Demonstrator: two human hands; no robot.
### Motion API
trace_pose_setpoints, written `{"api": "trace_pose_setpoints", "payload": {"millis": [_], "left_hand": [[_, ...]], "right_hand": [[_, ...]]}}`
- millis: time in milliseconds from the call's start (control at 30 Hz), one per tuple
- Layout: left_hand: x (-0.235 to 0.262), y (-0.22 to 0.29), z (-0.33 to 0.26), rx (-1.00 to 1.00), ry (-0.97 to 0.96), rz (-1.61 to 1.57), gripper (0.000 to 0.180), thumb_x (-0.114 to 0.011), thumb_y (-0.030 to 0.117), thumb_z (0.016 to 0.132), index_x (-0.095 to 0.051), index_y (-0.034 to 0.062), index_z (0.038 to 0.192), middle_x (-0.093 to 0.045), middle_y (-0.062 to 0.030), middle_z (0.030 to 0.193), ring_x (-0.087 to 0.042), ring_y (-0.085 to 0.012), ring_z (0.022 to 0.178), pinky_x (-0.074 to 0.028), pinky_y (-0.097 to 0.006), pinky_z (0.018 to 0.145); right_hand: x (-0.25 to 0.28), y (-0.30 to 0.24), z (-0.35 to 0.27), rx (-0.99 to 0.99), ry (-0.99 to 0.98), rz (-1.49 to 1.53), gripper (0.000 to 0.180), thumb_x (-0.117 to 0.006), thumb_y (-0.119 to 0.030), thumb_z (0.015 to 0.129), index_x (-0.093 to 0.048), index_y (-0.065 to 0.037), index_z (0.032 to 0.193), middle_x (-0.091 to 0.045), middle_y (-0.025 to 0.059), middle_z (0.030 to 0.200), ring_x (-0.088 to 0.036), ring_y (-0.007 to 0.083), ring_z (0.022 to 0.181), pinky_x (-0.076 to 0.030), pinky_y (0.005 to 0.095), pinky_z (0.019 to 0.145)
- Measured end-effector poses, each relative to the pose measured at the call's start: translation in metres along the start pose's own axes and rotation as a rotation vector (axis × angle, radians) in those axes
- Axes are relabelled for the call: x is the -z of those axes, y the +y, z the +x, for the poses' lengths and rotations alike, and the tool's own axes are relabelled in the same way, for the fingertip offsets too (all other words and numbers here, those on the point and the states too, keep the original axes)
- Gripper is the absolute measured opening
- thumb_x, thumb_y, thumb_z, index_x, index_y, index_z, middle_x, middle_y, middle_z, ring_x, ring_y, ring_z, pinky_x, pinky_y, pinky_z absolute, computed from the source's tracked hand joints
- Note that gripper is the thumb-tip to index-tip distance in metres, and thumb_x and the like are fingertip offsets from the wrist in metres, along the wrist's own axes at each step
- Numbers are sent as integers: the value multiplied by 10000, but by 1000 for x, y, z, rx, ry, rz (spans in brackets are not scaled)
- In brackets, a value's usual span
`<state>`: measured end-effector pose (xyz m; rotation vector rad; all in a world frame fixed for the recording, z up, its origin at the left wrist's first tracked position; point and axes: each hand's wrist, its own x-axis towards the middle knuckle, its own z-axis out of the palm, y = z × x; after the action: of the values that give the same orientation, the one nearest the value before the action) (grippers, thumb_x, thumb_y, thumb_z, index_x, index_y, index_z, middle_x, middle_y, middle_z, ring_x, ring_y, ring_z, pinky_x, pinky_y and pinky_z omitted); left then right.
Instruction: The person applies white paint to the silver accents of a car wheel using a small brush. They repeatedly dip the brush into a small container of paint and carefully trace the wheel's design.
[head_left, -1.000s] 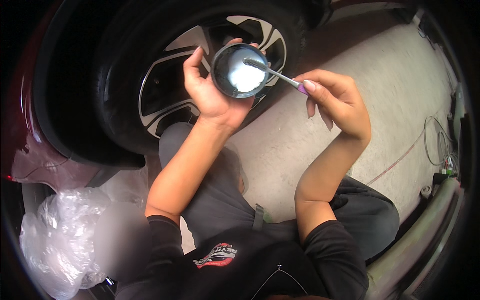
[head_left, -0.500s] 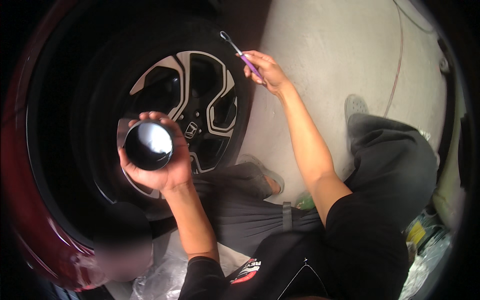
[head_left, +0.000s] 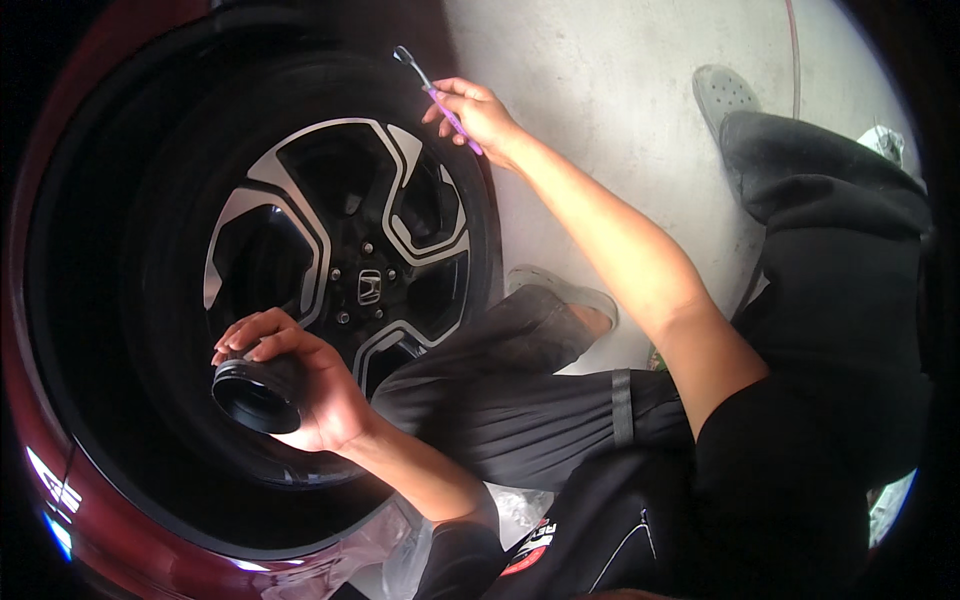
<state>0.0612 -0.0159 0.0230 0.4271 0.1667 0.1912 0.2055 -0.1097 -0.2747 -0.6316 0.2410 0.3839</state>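
Inside the black jar [head_left: 256, 394] it is too dark for me to tell the content; my left hand [head_left: 325, 395] covers some part of its far side; far away, the purple brush [head_left: 455, 122] has bristles too small to judge; at left, the near edge cuts the red bodywork [head_left: 62, 475].

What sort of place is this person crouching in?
Probably a garage or car workshop: a dark red car body arches over a wheel, and a thin hose or cable lies on the pale, hard-looking floor.
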Motion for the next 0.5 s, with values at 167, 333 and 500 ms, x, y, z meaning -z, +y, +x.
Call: {"api": "trace_pose_setpoints", "payload": {"millis": [167, 333, 500], "left_hand": [[-1, -8, 10, 46, 1, -34, 220, -729, 16, 841, -638, 46, 1039, -636, -78, 1070, -641, -225, 1031, -597, -381, 868], [-5, -12, 10, 55, 0, -56, 206, -739, 35, 849, -637, 66, 1026, -645, -96, 1063, -654, -236, 1017, -617, -392, 840], [-3, -12, 9, 88, -23, -17, 219, -767, 49, 839, -648, 77, 1021, -650, -78, 1081, -649, -230, 1031, -612, -389, 856]], "right_hand": [[36, 17, -3, -62, 67, -24, 299, -495, -150, 1042, -551, -52, 1319, -700, 80, 980, -597, 90, 700, -441, 230, 538], [39, 25, -11, -64, 70, -78, 327, -505, -145, 1033, -539, -46, 1344, -696, 70, 977, -595, 84, 702, -441, 225, 538], [1, 12, -7, -11, 12, -186, 316, -544, -162, 1021, -584, -46, 1313, -691, 36, 909, -570, 66, 659, -425, 226, 529]]}}
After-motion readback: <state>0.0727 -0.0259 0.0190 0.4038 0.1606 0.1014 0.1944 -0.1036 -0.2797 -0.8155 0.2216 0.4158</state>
